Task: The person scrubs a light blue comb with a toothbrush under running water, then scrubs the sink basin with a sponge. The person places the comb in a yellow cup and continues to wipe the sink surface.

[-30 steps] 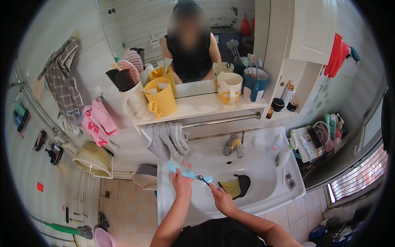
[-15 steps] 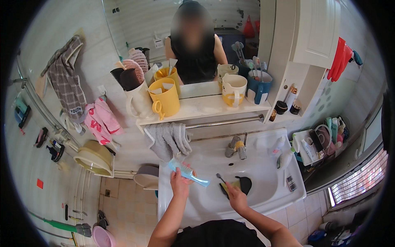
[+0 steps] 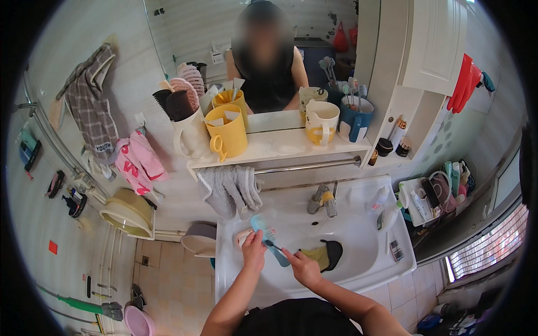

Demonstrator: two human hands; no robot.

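leaning over the white washbasin (image 3: 358,259), the person has both bare hands occupied above its left half. the left hand (image 3: 254,255) has its fingers clamped on a light-blue hair comb (image 3: 258,224), which is held tilted, toothed end up toward the wall and handle slanting down to the right. the right hand (image 3: 306,270) has its fingers closed together round a toothbrush (image 3: 271,244); the dark bristle head lies at the comb's handle, and from where i stand i cannot tell whether the bristles press on it. the comb is clear of the basin floor, between the two hands.

beside the left hand, on the basin's left edge, sits a pinkish oval item (image 3: 243,237), partly hidden. in the bowl, just beyond the right hand, lies a crumpled black and olive-yellow cloth (image 3: 334,255). the faucet (image 3: 322,200), wrapped with yellow at its body, stands at the back, and a pump bottle (image 3: 388,218) stands on the right ledge.

a grey towel (image 3: 230,193) hangs from the metal rail (image 3: 308,166). on the shelf above: a white pitcher (image 3: 193,137) holding brushes and combs, a yellow mug (image 3: 228,139), a yellow-and-white mug (image 3: 322,122) and a blue mug (image 3: 354,122) holding toothbrushes.
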